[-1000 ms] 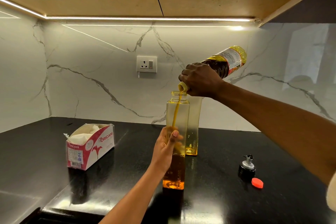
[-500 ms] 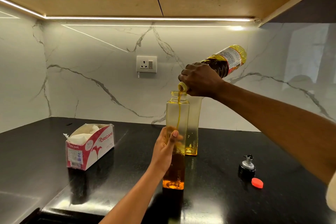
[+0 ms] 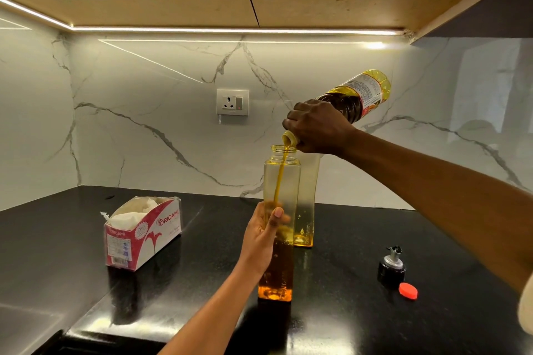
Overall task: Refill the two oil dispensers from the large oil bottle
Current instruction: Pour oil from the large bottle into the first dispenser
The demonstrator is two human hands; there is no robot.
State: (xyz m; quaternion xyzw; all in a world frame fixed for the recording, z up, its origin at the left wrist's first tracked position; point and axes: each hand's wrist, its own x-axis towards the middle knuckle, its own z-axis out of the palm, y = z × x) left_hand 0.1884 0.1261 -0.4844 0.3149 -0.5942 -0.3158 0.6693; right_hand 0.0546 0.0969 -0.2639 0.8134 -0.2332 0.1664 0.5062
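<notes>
Amber oil streams from the tilted large oil bottle [image 3: 360, 95], neck gripped by right hand [image 3: 317, 127], into front dispenser [image 3: 288, 181] on black counter [image 3: 346, 239]; left hand [image 3: 261, 235] wraps it. First fill underway, under half. Next: level bottle, shift to near-empty rear dispenser [image 3: 307, 204].

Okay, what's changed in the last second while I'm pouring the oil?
Nothing has visibly moved. The right hand still tips the large oil bottle, the oil stream still runs into the near dispenser, and the left hand still grips it. The far dispenser, pourer cap and red cap stayed put.
</notes>
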